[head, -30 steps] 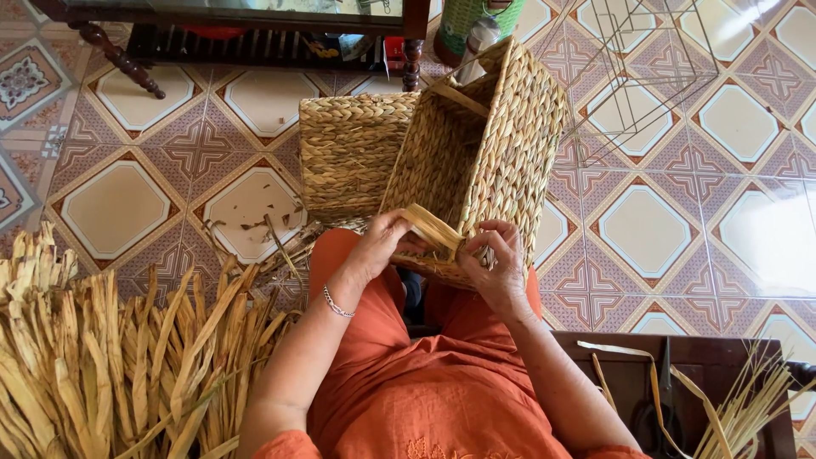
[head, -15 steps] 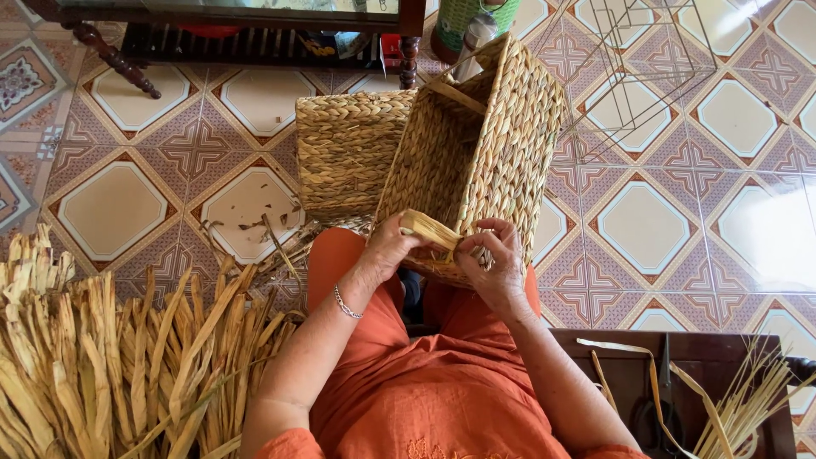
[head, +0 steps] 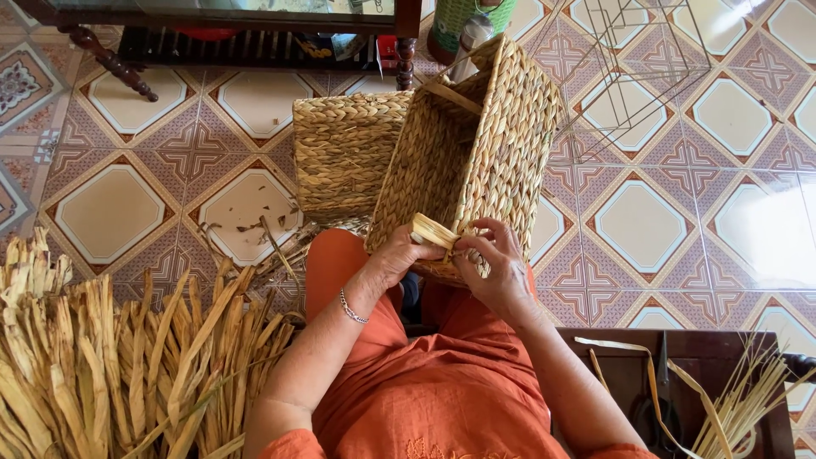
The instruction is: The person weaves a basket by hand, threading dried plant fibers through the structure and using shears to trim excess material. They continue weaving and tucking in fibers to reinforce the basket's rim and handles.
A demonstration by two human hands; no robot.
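Note:
A woven straw basket [head: 476, 144] rests tilted on my lap, its open mouth facing left and up. My left hand [head: 398, 257] grips a pale folded strand of dried fibre [head: 433, 231] at the basket's near rim. My right hand [head: 495, 265] pinches the same strand from the right, fingers pressed against the weave. Both hands touch at the rim. I wear orange clothing and a thin bracelet on the left wrist.
A second woven basket [head: 340, 153] stands on the tiled floor behind the first. A heap of dried leaf strips [head: 110, 365] lies at the lower left. A dark wooden stool [head: 680, 382] with loose strips is at the lower right. A wire frame [head: 646, 59] stands at the upper right.
My hands have shifted slightly along the rim, drawing the folded strand tighter. The basket stays in the same place.

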